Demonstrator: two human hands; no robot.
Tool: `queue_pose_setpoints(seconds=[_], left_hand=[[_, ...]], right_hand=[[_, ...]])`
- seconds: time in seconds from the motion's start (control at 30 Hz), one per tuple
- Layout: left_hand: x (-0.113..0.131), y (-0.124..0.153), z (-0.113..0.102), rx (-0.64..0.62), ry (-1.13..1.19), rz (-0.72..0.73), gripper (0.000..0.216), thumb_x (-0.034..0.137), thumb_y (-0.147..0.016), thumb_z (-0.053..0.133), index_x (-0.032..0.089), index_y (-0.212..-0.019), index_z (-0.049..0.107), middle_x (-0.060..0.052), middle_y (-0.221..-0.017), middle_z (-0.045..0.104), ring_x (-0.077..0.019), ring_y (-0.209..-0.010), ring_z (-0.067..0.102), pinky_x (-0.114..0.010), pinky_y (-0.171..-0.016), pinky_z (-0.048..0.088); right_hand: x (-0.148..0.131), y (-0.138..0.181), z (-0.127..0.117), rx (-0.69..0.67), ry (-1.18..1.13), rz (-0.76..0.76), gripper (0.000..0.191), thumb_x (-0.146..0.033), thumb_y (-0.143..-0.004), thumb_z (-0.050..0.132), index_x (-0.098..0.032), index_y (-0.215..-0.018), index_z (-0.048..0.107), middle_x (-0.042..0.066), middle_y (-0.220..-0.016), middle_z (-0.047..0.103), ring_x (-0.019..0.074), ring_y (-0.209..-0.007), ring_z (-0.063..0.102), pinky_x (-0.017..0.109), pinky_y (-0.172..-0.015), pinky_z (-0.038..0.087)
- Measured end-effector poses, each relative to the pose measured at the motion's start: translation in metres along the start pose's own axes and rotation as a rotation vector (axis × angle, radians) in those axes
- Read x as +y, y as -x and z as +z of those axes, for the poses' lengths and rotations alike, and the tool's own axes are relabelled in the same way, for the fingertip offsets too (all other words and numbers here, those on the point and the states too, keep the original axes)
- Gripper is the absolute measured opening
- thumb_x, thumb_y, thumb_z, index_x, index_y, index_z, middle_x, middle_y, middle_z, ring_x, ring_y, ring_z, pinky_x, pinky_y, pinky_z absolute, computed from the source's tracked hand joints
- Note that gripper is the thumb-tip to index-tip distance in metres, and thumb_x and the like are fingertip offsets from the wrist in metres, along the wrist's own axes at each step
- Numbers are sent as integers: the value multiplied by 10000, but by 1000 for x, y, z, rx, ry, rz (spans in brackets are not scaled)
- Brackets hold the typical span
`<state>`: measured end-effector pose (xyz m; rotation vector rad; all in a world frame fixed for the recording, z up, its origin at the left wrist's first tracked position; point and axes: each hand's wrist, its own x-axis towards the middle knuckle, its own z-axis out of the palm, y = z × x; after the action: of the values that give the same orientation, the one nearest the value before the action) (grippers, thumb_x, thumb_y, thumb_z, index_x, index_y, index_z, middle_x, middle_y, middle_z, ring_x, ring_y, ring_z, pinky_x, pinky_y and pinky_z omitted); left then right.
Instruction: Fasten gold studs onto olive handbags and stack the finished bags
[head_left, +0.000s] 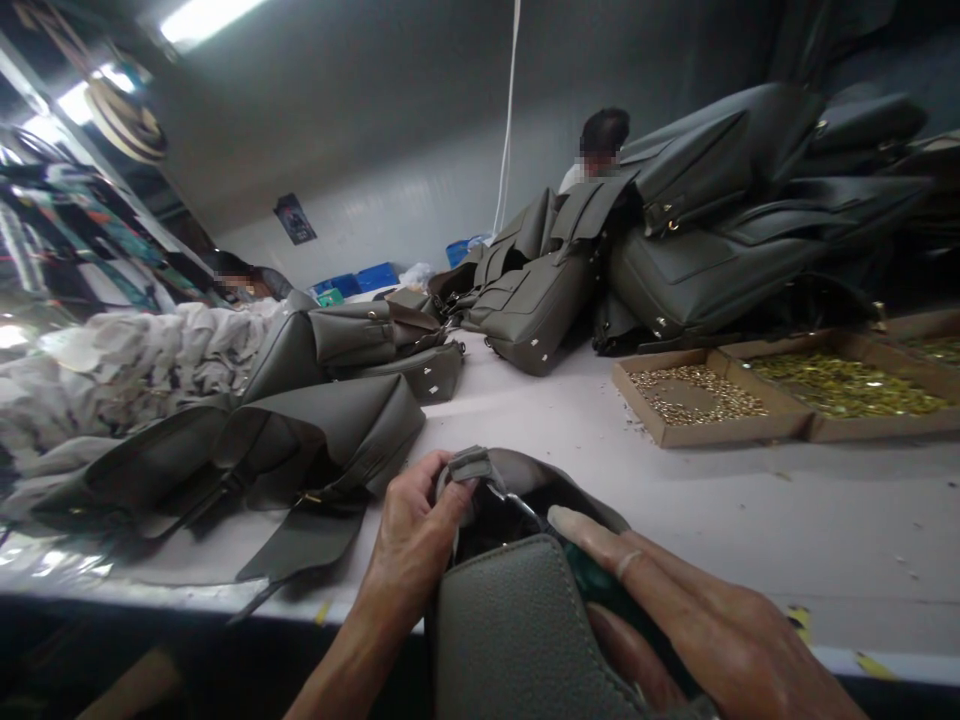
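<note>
A grey-green leather handbag [502, 620] is held at the table's front edge, its flap towards me and its dark inside partly showing. My left hand [412, 530] pinches a short strap tab at the bag's upper rim between thumb and fingers. In my right hand [690, 610] is a green-handled screwdriver [592, 572], its thin metal shaft pointing into the bag's opening near the left thumb. The right index finger, with a pale covering on its tip, stretches along the tool. Where the shaft's tip meets the bag is hard to make out.
More grey-green bags [330, 440] lie at left, beside crumpled pale cloth bundles [150, 360]. Stacked bags [697, 260] rise at back right. Cardboard trays [739, 432] hold small brass-coloured metal parts. Two people [602, 140] are partly visible behind the table, and blue boxes [375, 277] stand along the back.
</note>
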<state>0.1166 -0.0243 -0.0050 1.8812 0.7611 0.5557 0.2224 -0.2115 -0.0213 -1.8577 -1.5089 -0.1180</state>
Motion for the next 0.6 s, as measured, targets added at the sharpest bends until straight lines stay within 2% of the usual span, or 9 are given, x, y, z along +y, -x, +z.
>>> queue_pose_setpoints(seconds=[0.3,0.5,0.6], left_hand=[[2,2,4,41,-36,41,246,405,-836,569,166,-843,624,33,-658,530,-115,-628,443,-197,-572,343],[1,3,7,99,-50,58,274,441,-816,588,170,-827,625,37,-627,531,-119,-615,450,-205,-558,329],[0,4,7,80,-38,57,275,442,-820,582,172,-849,623,32,-662,561,-123,-636,465,-209,-577,337]], right_hand=[[0,-3,-3,-30,-9,57,433,-230,-953,373,-183,-1367,493,92,-1026,693,199,-786,704,281,-713,603],[-6,-7,-12,29,-73,22,400,-234,-938,403,-206,-1303,564,84,-1120,678,216,-997,664,293,-841,565],[-8,-8,-13,27,-76,34,393,-246,-938,408,-206,-1293,573,82,-1137,672,220,-1011,659,299,-854,559]])
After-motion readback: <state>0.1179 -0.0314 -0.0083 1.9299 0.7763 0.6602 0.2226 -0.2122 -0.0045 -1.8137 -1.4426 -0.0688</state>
